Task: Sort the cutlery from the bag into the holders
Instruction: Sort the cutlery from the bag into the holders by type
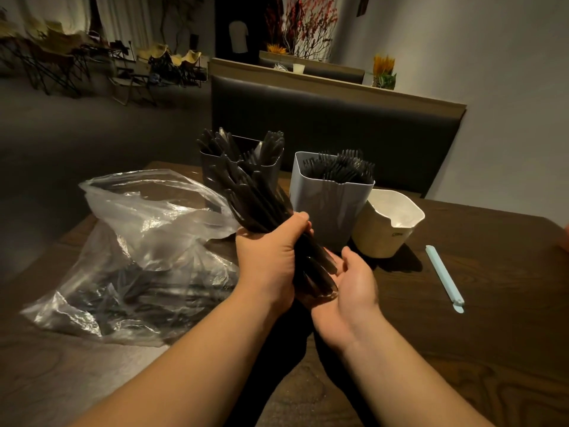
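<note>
1. Bag (147, 241): clear plastic, crumpled, lying on the table (492, 334) far left of the grey holder (326, 208). Mouth open toward the holder. Loose black cutlery (129, 291) shows through its lower part.
2. Dark holder (212, 174): just left of the grey holder and slightly behind it. Upright, packed with black pieces standing handle-down.
3. Bundle (255, 195): a thick sheaf of black pieces, tilted, in front of the grey holder's left side. Upper ends lean up and left across the dark holder.
4. Left hand (268, 257): in front of the grey holder. Grip closed round the bundle's middle, thumb on top.
5. Right hand (348, 288): in front of the grey holder, palm up beneath the bundle's lower ends. Grip wide, fingers loosely curved. Contact with the ends cannot be told.
6. Grey holder: upright, mid-table, filled with black forks (341, 167), tines up.
7. Cream holder (378, 238): touching the grey holder's right side, tilted, white inside.
8. Strip (443, 277): pale blue, flat on the table, well right of the grey holder.
9. Bench (338, 124): dark padded back, behind the grey holder.
</note>
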A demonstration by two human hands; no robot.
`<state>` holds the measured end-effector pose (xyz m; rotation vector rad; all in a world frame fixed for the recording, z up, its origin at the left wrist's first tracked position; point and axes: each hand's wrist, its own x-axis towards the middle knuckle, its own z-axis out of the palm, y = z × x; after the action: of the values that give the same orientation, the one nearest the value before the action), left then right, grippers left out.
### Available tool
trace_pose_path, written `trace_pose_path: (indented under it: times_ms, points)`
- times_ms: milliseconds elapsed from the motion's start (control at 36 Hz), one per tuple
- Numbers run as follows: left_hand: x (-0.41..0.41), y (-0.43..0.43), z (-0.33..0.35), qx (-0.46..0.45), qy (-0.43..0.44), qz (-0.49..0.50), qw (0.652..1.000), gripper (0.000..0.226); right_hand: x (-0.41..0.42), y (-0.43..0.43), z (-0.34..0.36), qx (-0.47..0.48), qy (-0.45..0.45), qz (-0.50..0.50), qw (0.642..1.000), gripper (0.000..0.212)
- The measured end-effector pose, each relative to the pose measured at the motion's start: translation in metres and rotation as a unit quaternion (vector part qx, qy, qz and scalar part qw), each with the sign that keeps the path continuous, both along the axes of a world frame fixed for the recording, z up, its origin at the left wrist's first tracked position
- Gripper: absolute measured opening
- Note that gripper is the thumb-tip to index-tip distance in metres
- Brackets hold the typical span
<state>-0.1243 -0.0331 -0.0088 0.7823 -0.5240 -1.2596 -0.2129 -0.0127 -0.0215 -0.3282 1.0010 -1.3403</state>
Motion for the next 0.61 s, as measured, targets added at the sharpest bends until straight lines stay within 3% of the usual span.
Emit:
trace_pose_path:
  times_ms: [139, 306, 389, 500, 611]
  points:
    - [-0.010, 0.005, -0.003, -0.030, -0.036, -0.017, 0.999, 0.014, -0.004, 0.004, 0.008, 0.028, -0.062, 0.018, 0.998, 0.048]
    - [-0.014, 0.006, -0.009, 0.026, -0.039, -0.071, 0.996, 0.013, -0.003, 0.011, 0.008, -0.042, -0.070, 0.053, 0.995, 0.050]
    - [-0.001, 0.002, -0.006, 0.080, -0.008, -0.129, 0.988, 0.032, -0.003, 0.012, 0.001, -0.093, -0.049, 0.092, 0.990, 0.057]
    - [0.018, -0.001, 0.001, 0.072, -0.018, -0.162, 0.984, 0.014, -0.001, 0.009, -0.005, -0.113, -0.022, 0.152, 0.982, 0.057]
    - [0.025, 0.004, 0.010, 0.068, -0.009, -0.237, 0.969, 0.026, -0.006, 0.006, -0.002, -0.126, 0.025, 0.142, 0.981, 0.051]
